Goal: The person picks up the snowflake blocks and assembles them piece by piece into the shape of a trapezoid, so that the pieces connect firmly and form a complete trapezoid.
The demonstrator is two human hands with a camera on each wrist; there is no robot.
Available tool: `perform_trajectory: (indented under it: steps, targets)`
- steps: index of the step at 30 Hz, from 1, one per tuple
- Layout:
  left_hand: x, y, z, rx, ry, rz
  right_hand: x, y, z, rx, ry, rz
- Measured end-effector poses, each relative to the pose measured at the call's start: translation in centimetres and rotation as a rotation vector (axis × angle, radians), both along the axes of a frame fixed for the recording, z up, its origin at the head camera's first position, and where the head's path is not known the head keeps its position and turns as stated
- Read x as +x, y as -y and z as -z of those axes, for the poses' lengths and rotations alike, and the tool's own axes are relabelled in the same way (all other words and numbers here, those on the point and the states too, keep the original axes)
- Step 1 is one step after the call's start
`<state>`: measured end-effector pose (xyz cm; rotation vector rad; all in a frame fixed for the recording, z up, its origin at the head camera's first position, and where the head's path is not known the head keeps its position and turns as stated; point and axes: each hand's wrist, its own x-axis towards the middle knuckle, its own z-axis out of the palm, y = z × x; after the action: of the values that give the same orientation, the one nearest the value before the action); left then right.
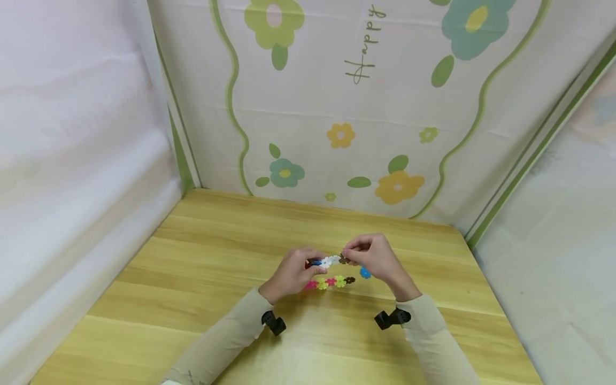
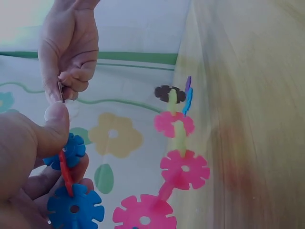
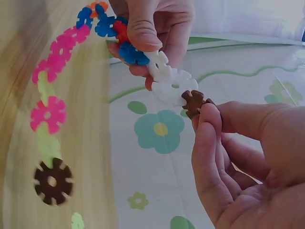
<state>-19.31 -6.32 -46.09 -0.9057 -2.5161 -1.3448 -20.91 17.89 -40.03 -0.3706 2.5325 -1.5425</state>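
A chain of notched plastic snowflake discs bends back on itself. My left hand (image 1: pixel 294 271) grips its near run, thumb pressed by a blue disc (image 3: pixel 133 53) and a white disc (image 3: pixel 175 86). Between thumb and fingertips my right hand (image 1: pixel 377 260) pinches a brown disc (image 3: pixel 193 101) that meets the white end; whether it is fully slotted in, I cannot tell. The other run, with pink discs (image 2: pixel 185 169) and yellow-green discs (image 1: pixel 340 281), ends in a dark brown disc (image 3: pixel 53 181). A red disc (image 2: pixel 66 172) links blue ones in the left wrist view.
Beyond the chain, a loose blue disc (image 1: pixel 365 272) lies on the wooden table (image 1: pixel 216 240), close to my right hand. The left wrist view shows a purple disc (image 2: pixel 188 83) beside it. Flower-printed fabric (image 1: pixel 308 107) walls in the back.
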Motion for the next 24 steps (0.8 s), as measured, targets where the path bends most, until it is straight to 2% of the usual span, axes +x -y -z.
perform_trajectory:
  steps: [7,16,19,24]
  targets:
    - [0.0,0.0,0.0,-0.014,0.005,-0.022,-0.2,0.5,0.7,-0.078,0.025,0.008]
    - [-0.2,0.0,-0.5,0.016,0.151,0.059,-0.5,0.1,-0.5,0.051,0.056,0.0]
    - [-0.4,-0.2,-0.7,0.03,0.157,0.069,-0.7,0.3,-0.8,0.067,0.08,-0.036]
    - [-0.7,-0.7,-0.8,0.111,0.132,0.078,-0.9,0.9,-1.1,0.059,0.096,-0.103]
